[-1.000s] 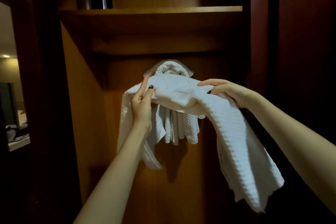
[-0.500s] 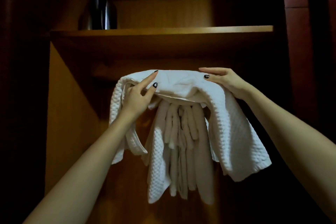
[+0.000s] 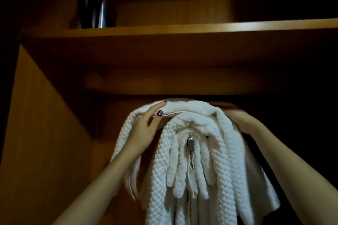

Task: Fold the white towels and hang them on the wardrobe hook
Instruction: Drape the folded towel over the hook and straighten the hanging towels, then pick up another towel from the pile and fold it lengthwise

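A white waffle-weave towel [image 3: 228, 155] is draped over several other white towels [image 3: 182, 168] that hang in folds inside the wooden wardrobe. A metal hook end [image 3: 190, 144] shows between the hanging folds. My left hand [image 3: 146, 128] pinches the top towel's left upper edge between thumb and fingers. My right hand [image 3: 241, 119] holds the towel's right upper side, its fingers tucked behind the cloth and mostly hidden.
A wooden shelf [image 3: 182, 31] runs across above the towels, with a dark shiny vessel [image 3: 97, 5] on its left part. A wooden side wall [image 3: 42, 124] stands at the left. The right side is dark.
Both hands have lifted the top towel higher and laid it over the hanging towels. The view has tilted up and moved closer.
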Demonstrator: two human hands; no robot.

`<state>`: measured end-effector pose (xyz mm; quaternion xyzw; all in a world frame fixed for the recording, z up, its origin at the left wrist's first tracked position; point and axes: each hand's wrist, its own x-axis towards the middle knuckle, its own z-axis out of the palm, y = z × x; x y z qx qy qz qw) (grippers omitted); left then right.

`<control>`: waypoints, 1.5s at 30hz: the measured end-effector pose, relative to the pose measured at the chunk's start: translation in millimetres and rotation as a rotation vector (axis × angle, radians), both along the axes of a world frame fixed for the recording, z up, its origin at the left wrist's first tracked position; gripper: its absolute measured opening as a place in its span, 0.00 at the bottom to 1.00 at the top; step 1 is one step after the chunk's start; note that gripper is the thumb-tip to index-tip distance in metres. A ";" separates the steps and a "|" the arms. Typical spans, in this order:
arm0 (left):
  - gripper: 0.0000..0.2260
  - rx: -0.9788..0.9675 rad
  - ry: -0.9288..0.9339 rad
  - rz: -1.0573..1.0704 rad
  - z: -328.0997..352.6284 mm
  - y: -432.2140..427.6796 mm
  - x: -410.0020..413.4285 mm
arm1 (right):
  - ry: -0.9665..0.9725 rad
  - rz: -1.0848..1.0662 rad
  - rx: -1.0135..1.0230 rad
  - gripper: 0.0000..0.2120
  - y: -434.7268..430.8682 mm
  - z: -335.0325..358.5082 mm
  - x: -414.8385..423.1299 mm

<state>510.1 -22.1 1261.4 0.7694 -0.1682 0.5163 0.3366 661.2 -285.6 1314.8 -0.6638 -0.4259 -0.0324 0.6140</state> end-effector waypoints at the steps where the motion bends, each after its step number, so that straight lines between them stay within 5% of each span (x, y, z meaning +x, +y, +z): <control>1: 0.15 -0.013 0.010 -0.045 -9.7 -0.6 -2.8 | 0.053 -0.006 0.003 0.12 1.5 -8.2 2.3; 7: 0.16 -0.083 -0.015 -0.098 -30.9 -6.9 -15.5 | 0.118 -0.076 -0.020 0.06 -3.5 -8.3 10.2; 10: 0.16 -0.049 -0.056 -0.046 -24.7 -11.7 -22.0 | 0.129 -0.152 0.001 0.12 -8.4 3.2 13.9; 15: 0.15 -0.075 -0.041 -0.119 -49.4 -7.8 -27.5 | 0.009 -0.226 -0.078 0.08 2.0 -30.2 1.0; 19: 0.18 -0.266 -0.080 -0.147 -70.8 -5.9 -35.0 | -0.203 -0.350 0.074 0.07 6.8 -48.4 -24.4; 23: 0.14 -0.243 -0.223 0.094 -39.3 -0.1 -41.0 | -0.320 -0.411 0.116 0.16 -1.2 -48.6 -60.7; 29: 0.19 -0.144 0.225 -0.353 7.8 -28.1 -16.6 | -0.340 -0.237 -0.011 0.20 14.0 -44.3 -100.5; 36: 0.17 -0.160 0.183 -0.410 -27.2 -39.3 -2.9 | -0.358 -0.242 -0.061 0.24 21.0 -86.4 -108.3; 40: 0.17 -0.103 0.184 -0.208 -35.3 -28.9 -26.3 | -0.441 -0.375 -0.136 0.22 -1.9 -84.0 -132.1; 45: 0.16 0.212 0.055 0.250 -85.1 -15.1 -95.4 | -0.565 -0.815 -0.306 0.24 -0.1 -131.0 -195.5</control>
